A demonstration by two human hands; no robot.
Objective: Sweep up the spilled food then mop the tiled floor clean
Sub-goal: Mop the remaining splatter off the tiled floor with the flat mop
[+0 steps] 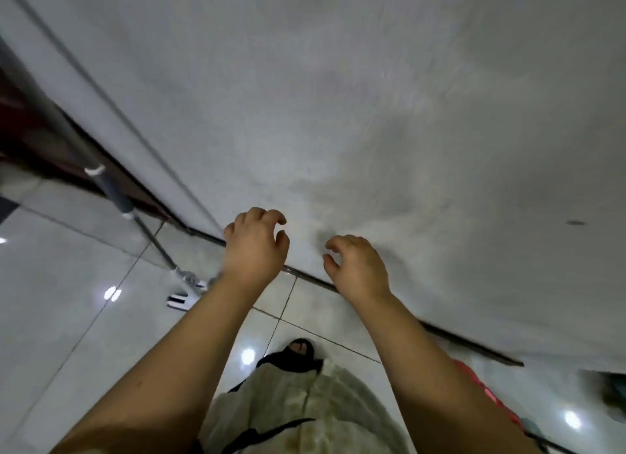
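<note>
At the far left a mop [113, 194] leans with its pole slanting up toward a dark frame. Its head [185, 294] rests on the tiled floor [67, 301], close to the foot of the wall and just left of the left forearm. The glossy tiles show small spots of reflected light.

The left hand [254, 250] is raised in front of a pale grey wall [338, 114]. Its grip is slack: the fingers [267, 214] are loosely curled, the thumb stands apart from them, and nothing is held or touched.

Below and between the two forearms, a foot [299, 347] in a dark open-toed shoe stands on the tiles, under the hem of a pale garment [305, 413].

The right hand [355, 267] is near the left one but not touching it. Its grip is the same: the fingers [338, 241] are bent and relaxed, with a gap to the thumb, and it holds nothing.

A dark skirting strip [440, 331] runs along the wall's lower edge behind both wrists.

At the floor's right edge lies something red [491, 396], too blurred to identify, perhaps a cloth or a plastic item.
</note>
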